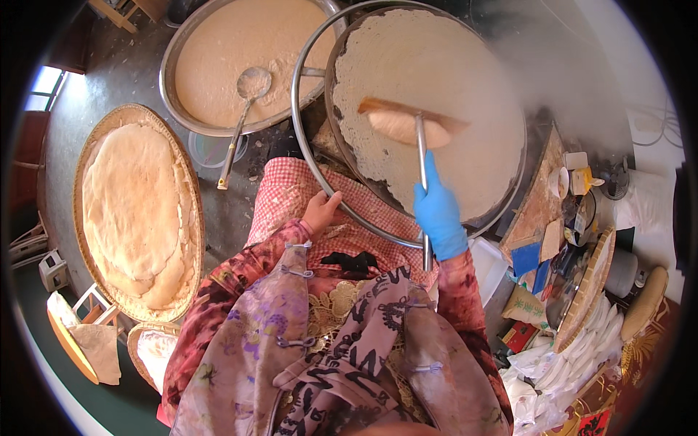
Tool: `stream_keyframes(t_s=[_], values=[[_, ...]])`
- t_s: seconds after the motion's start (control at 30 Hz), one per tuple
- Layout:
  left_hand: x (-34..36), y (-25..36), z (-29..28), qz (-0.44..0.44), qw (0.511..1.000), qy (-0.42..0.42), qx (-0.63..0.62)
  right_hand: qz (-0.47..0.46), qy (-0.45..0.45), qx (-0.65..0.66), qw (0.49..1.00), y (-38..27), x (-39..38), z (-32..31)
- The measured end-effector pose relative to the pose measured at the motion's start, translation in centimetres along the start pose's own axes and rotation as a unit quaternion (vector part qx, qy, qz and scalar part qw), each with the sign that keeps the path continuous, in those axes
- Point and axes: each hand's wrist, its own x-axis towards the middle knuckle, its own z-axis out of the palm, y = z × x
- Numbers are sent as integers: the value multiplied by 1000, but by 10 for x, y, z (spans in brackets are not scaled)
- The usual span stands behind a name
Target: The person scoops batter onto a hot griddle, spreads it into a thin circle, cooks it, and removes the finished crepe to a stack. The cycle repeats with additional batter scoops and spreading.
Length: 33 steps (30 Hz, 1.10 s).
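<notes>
My right hand (441,218), in a blue glove, is wrapped round the metal handle of a batter spreader (420,145). The spreader's wooden blade (378,106) rests on a round griddle coated with a thin pale batter layer (422,58), and a lump of batter (407,128) sits against the blade. Dark griddle surface shows at the layer's ragged left edge. My bare left hand (320,212) is closed on the metal ring rail (309,163) that circles the griddle at its near left side.
A wide metal basin of batter (169,80) stands left of the griddle, with a ladle (240,131) lying over its rim. Farther left, flatbreads (131,207) are stacked on a woven tray (190,182). Steam drifts at the upper right, above a cluttered side with small containers and white bags (574,341).
</notes>
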Motion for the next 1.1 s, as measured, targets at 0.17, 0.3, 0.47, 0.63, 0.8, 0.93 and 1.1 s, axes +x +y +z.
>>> stream_keyframes(t_s=[0.17,0.3,0.47,0.63,0.8,0.93,1.1], values=[[12,19,-8,95,990,67,-82,51,-41,89,994,-24,-33,-12],[3,16,1,92,992,54,-71,72,16,151,986,-3,-17,-21],[-2,-1,9,62,994,66,-54,85,36,294,951,100,10,-49],[8,10,-7,80,995,55,-26,111,-53,255,959,137,41,-61],[20,35,-28,106,994,34,-7,-16,-102,211,972,-8,147,-15],[25,43,-39,90,996,-2,-12,-203,-96,148,963,-128,217,22],[27,37,-39,119,993,20,-3,-122,-50,262,956,-116,178,6]])
